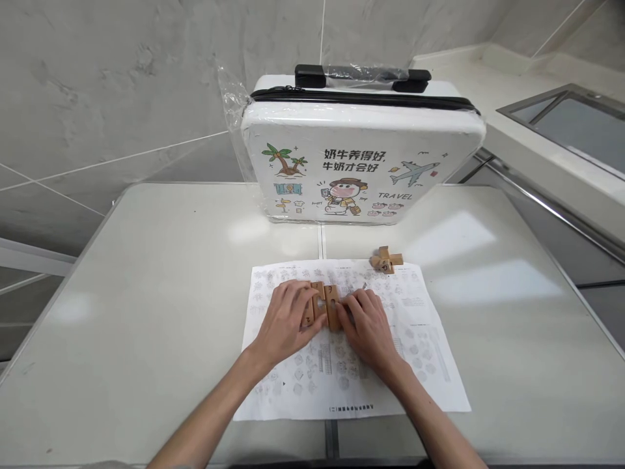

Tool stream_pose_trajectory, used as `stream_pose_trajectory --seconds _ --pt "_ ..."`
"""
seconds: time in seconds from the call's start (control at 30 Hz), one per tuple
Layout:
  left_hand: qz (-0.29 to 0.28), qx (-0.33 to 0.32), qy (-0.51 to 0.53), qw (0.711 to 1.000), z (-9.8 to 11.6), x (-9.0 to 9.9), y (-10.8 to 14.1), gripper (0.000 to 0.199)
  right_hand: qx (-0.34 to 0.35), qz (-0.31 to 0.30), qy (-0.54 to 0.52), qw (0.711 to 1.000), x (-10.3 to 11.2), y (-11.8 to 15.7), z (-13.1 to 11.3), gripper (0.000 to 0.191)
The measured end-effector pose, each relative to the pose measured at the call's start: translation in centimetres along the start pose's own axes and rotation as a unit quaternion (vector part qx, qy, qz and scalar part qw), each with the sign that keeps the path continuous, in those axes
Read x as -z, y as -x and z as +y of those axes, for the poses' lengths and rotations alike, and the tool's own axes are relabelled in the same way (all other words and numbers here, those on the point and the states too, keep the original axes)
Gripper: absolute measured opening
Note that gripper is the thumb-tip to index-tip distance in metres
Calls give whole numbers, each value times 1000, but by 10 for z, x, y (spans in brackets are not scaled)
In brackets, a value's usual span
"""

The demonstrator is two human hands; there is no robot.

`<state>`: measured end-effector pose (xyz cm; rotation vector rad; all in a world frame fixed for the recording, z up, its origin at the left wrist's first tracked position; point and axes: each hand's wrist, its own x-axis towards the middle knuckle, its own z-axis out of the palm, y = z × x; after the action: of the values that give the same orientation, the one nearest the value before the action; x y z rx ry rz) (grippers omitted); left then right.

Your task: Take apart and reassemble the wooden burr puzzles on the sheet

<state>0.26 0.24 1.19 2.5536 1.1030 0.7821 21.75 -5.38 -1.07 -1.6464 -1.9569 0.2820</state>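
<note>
While both forearms reach in over the pale, glossy table (146, 286), the bare left hand (288, 316) bends over a row of small brown wooden blocks (332, 307) with dark handwritten marks; its thumb and forefinger are parted, with the wood held between them, and its other fingers bunch close together; the bare right hand (367, 320) has its fingers curled, the thumb and forefinger tips at the row's right side, though I cannot tell whether they pinch it. The blocks lie side by side on a creased white paper sheet (430, 384) printed with grey diagrams; one shows a "2", and the heading along the near edge is upside down and too small to read. Just beyond the sheet's far edge sits a cross-shaped brown wooden piece (385, 259), also marked; behind stands a plastic-wrapped white suitcase (303, 133) with a black handle, lettered "奶牛养得好, 牛奶才会好" and "TRAVEL".
</note>
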Motion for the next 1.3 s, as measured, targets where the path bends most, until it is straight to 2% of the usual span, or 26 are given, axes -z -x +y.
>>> stream_pose_trajectory --seconds 0.1,0.17,0.23,0.3,0.4,0.53,0.83,1.07,1.2,1.3 --pt "-52 -27 29 998 0 3 -2 65 6 -7 -12 1000 0 0 -2 15" --pt "-95 -26 28 995 -1 3 -2 78 16 -14 -23 1000 0 -1 -4 13" --pt "-128 -23 24 991 -2 2 -3 83 25 -22 -36 999 0 -1 -6 14" --pt "-140 -23 25 990 -3 2 -3 80 30 -28 -48 998 0 0 -7 15" --pt "-128 -17 38 991 -5 1 -4 73 29 -26 -71 997 1 0 -8 20" --pt "-100 26 47 994 -13 3 -4 71 8 -24 -105 994 2 0 -7 23" --pt "-39 126 0 991 -54 23 -3 63 4 -18 -108 994 1 0 -5 21" --pt "-29 125 -17 992 -76 37 -1 70 -6 -22 -125 992 3 -1 -6 21" --pt "-14 106 -32 994 -74 39 -3 71 -20 -16 -149 988 4 -2 -6 19" --pt "-2 86 -36 996 -65 39 -6 70 -61 0 -202 977 6 -1 -5 18"
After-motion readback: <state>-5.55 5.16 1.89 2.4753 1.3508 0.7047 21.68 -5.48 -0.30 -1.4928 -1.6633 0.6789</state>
